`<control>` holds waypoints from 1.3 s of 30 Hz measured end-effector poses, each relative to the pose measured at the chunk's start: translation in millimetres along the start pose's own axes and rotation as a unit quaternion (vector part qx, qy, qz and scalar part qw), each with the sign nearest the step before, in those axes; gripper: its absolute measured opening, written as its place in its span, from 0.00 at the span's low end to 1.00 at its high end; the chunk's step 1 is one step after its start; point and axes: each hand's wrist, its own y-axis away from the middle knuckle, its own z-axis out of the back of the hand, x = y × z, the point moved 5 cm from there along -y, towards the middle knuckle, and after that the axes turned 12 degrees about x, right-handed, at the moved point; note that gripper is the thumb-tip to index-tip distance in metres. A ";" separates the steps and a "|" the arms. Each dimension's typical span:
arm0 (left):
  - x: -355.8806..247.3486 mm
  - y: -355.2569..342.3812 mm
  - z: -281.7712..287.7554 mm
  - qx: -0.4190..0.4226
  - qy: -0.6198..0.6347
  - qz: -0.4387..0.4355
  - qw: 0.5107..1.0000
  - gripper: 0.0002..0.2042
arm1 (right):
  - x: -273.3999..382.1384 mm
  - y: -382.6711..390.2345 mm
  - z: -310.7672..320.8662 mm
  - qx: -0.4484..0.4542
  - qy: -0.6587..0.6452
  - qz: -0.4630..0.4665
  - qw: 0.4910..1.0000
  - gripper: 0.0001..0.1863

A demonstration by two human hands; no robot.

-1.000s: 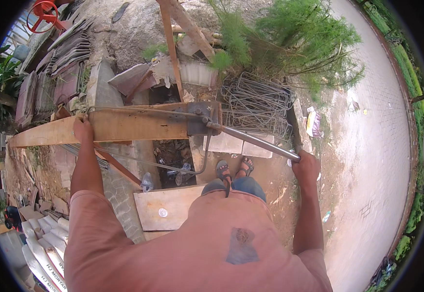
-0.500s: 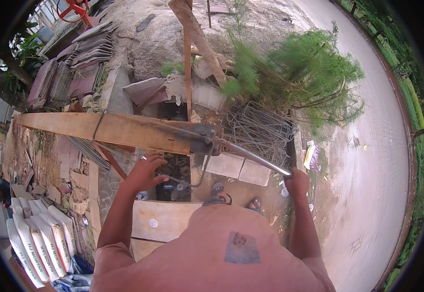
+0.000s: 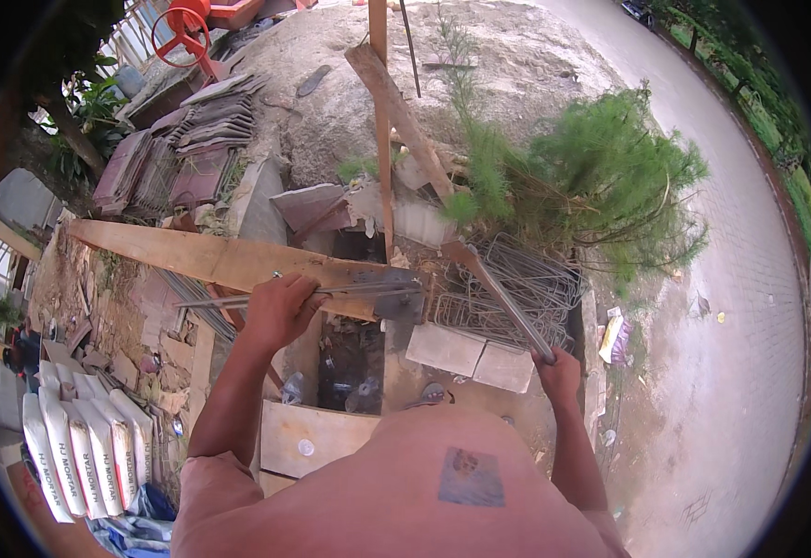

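Head view looks straight down on you at a wooden plank [image 3: 210, 260] laid across a narrow pit [image 3: 354, 358], which serves as your bending surface. Your left hand [image 3: 280, 307] is clenched around a thin steel rod [image 3: 238, 299] that lies along the plank; the fingers wrap fully round it and press it down, seemingly to keep it from twisting. The rod runs right into a dark metal bending plate [image 3: 396, 296] fixed near the plank's end, so the plate probably anchors the steel at the bend point. Your right hand [image 3: 559, 367] is closed tight on the near end of a long bending lever [image 3: 503, 302], a metal bar that slants up and left toward the plate. Holding it at the far end likely gives you the most leverage. Whether the lever's head already grips the rod I cannot tell; that spot is too small to read.

Just beyond the lever lies a heap of bent wire stirrups [image 3: 517, 284], beside a bushy green shrub [image 3: 601, 181]. Two pale paving slabs [image 3: 471, 358] sit at the pit's right edge, near your sandalled foot [image 3: 429, 395]. White mortar bags [image 3: 75, 446] are stacked at lower left, well apart from the work, and roof tiles [image 3: 178, 144] pile up at upper left near a sand mound [image 3: 480, 65].
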 end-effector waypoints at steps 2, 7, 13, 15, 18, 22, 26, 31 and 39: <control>0.3 -10.3 18.5 -0.017 0.082 0.075 0.994 0.12 | -2.5 3.7 -4.8 0.002 -0.030 0.011 0.999 0.20; 23.9 -15.0 5.0 0.059 0.338 0.174 0.923 0.20 | -29.3 9.1 -16.1 -0.007 -0.049 -0.029 0.998 0.18; 68.5 33.6 -103.1 0.172 0.442 0.344 0.810 0.24 | -66.3 11.1 -31.6 0.007 -0.044 -0.054 0.998 0.18; 55.5 41.4 -114.6 0.145 0.475 0.385 0.778 0.24 | -65.1 14.4 -26.4 0.032 -0.016 -0.060 0.998 0.20; 48.4 43.3 -118.7 0.135 0.480 0.352 0.792 0.24 | -62.3 16.4 -18.3 0.062 -0.008 -0.067 0.996 0.22; 47.5 53.7 -130.0 0.131 0.507 0.371 0.767 0.24 | -62.7 12.7 -15.7 0.038 0.000 -0.041 0.998 0.21; 28.8 65.9 -136.7 0.144 0.545 0.421 0.710 0.20 | -56.4 9.1 -9.9 0.081 0.012 -0.045 0.996 0.22; 42.5 71.3 -154.0 0.112 0.462 0.364 0.801 0.24 | -57.6 4.7 -2.8 0.050 0.032 -0.023 0.998 0.22; 58.9 52.6 -140.8 0.240 0.533 0.442 0.680 0.22 | -63.8 -2.7 2.0 0.067 0.031 0.012 0.997 0.21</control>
